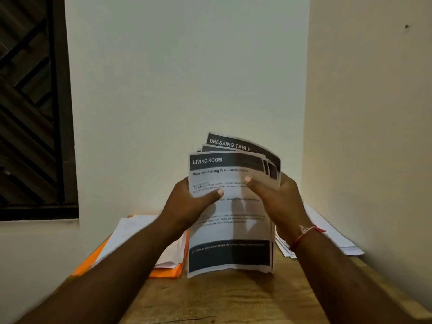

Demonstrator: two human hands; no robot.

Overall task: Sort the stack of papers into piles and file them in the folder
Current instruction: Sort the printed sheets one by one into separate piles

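So there was 1 stack of papers (230, 230) held upright in the middle, over the bench (222, 298). Its bottom edge was low near the wood, and I couldn't tell if it touched. The tops were fanned out enough to count 3 dark header bars. The front one read "LIVING ROOM" and the back one "DRESSING TABLE". Both hands were on it: the left hand (187, 202) gripped the left edge with its thumb across the front sheet, and the right hand (278, 197) did the same on the right edge.

There was 1 orange folder (167, 273) lying open just left of the stack, with 1 white pile (131, 232) on it. 1 more white pile (327, 232) lay to the right, against the wall. I also saw 1 red thread bracelet (304, 233) on the right wrist and 1 dark grilled window (30, 101) at far left.
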